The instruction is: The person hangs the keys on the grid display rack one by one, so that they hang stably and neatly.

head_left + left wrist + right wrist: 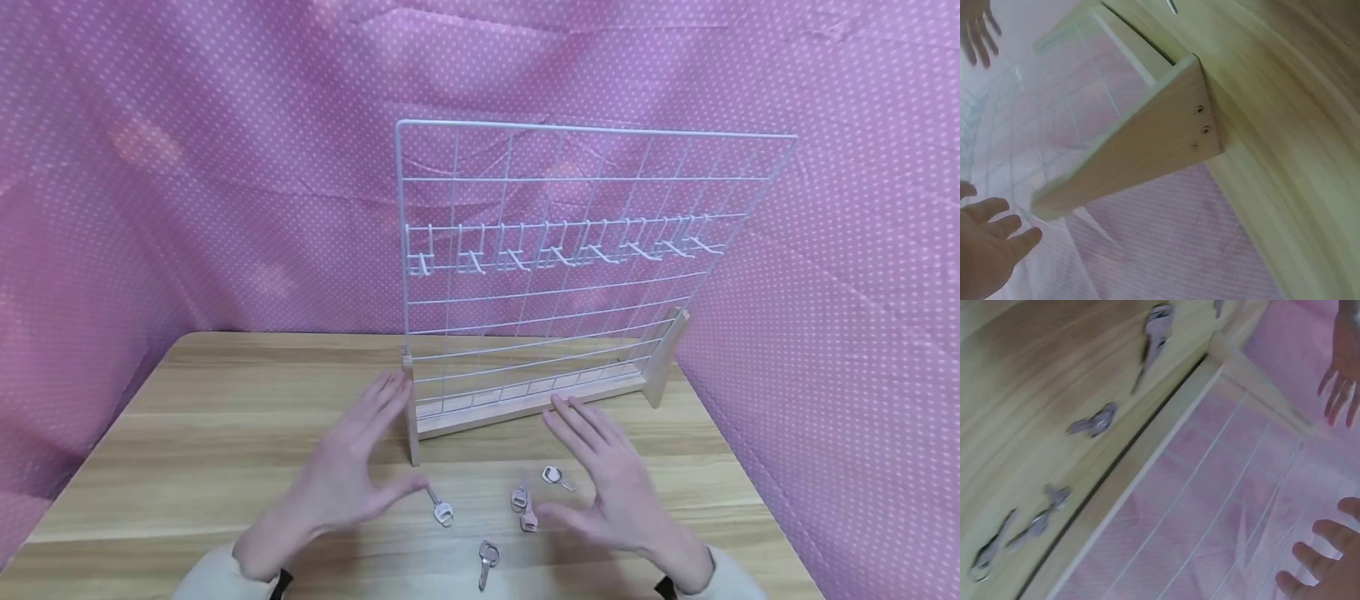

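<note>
My left hand [348, 467] hovers above the table, fingers stretched out, beside the left wooden foot [412, 417] of a white wire grid rack [525, 300]. In front of the rack my right hand [611, 479] is held up, fingers spread and holding nothing. Between the hands several metal keys with rings lie on the table: a key [442, 511] by my left thumb, a key [488, 554] nearest me, a touching pair of keys [528, 522] by my right thumb, and a key [552, 475] near the right fingers. The right wrist view shows loose keys [1094, 420] too, somewhat blurred.
Several white hooks [555, 252] hang in a row across the grid. The rack stands angled on a wooden base [525, 408], its right foot [666, 358] farther back. Below is a wood-grain table [187, 433]; pink dotted cloth [262, 167] surrounds it behind and at the sides.
</note>
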